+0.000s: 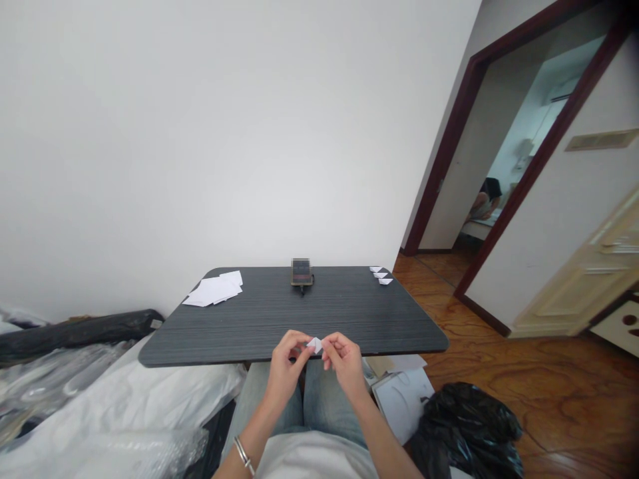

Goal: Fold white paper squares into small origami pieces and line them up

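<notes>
A small folded piece of white paper [315,344] is held over the front edge of the dark table [269,313]. My left hand [289,354] pinches its left side between thumb and fingers. On the right side, my right hand [343,357] grips the paper's corner with thumb and forefinger. Loose white paper sheets [214,289] lie in an untidy pile at the table's far left. Several small folded white papers [381,275] sit in a row by the far right corner.
A phone on a stand [301,273] is at the table's back edge. Right of my legs are paper bags [403,399] and a black plastic bag [466,426]. Plastic-wrapped bundles [124,399] lie at left. Through the doorway a person [484,203] is partly visible.
</notes>
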A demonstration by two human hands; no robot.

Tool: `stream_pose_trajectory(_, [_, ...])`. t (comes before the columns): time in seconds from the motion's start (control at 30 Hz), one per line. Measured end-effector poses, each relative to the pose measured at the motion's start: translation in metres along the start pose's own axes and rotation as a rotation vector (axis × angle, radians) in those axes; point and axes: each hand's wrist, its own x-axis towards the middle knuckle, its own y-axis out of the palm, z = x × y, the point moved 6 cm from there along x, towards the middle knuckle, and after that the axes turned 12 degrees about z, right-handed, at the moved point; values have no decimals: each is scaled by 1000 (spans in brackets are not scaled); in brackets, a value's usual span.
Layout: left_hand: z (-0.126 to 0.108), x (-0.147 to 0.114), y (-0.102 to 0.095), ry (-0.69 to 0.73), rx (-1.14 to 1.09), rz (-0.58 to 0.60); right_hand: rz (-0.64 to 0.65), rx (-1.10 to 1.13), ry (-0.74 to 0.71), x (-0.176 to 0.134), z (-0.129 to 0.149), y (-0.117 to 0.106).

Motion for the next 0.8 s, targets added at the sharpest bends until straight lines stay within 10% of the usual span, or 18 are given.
stream_pose_trajectory(0.8, [-7, 0, -8, 98, 39, -8, 66, 130, 1, -1, -1, 8])
